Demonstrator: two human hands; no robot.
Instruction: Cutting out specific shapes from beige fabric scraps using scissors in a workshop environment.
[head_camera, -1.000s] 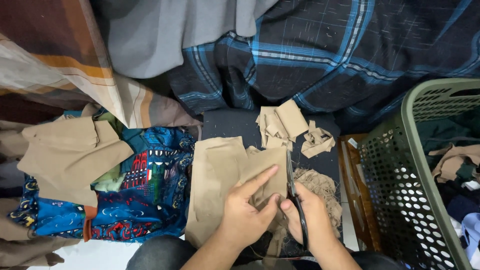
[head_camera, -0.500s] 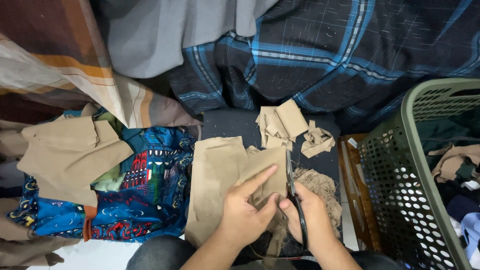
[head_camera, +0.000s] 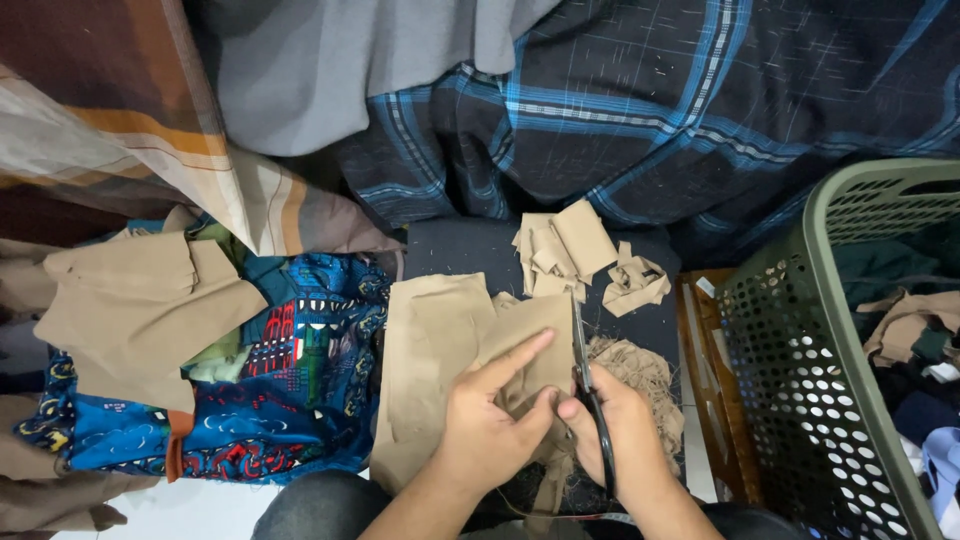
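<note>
My left hand (head_camera: 487, 425) presses and pinches a piece of tan cloth (head_camera: 440, 350) that lies over my lap, index finger stretched out along its edge. My right hand (head_camera: 622, 440) grips black-handled scissors (head_camera: 584, 372), whose blades point away from me along the right edge of that tan piece. Past the blade tips lies a small heap of cut tan scraps (head_camera: 565, 250) on dark fabric, with another folded scrap (head_camera: 636, 282) beside it.
A green perforated laundry basket (head_camera: 800, 350) with clothes stands at the right. A blue patterned cloth (head_camera: 290, 390) and more tan fabric (head_camera: 130, 300) lie at the left. A dark plaid blanket (head_camera: 650, 110) and a grey sheet (head_camera: 350, 60) fill the back. Frayed beige netting (head_camera: 640, 375) sits under my right hand.
None to speak of: both hands, the scissors and the tan cloth stay in nearly the same place, with only slight shifts of the fingers.
</note>
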